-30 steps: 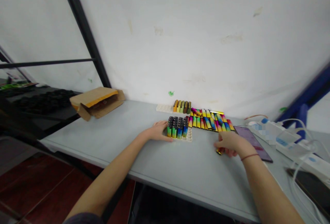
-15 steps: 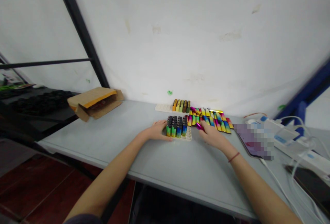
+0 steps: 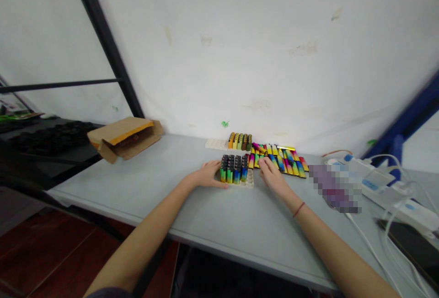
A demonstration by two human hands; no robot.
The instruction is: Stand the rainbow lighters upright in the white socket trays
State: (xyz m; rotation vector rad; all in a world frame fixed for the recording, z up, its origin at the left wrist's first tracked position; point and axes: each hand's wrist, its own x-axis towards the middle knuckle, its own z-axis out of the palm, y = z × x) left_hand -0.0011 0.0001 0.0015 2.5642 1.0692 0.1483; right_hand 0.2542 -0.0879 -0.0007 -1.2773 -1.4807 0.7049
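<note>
the front tray [image 3: 250,180] is showing pale, with round holes along its right part. upright in it, black-topped cylinders [image 3: 233,170] are standing in close rows, their glossy sides shading from green and yellow-green to deep blue. your left hand [image 3: 206,174] is cupping the tray's left end, wide open, thumb lying along the front and fingers reaching round behind. your right hand [image 3: 270,174] is hovering just right of the tray, its fingers curling together; you are hiding its grip, so i cannot tell whether it is holding anything. right of the tray and beyond that hand, shiny metallic cylinders [image 3: 290,161] are lying on their sides, gleaming magenta, gold, green, blue and red. behind the tray, yellow-topped cylinders [image 3: 240,141] are standing in orange, pale yellow, brown and olive.
</note>
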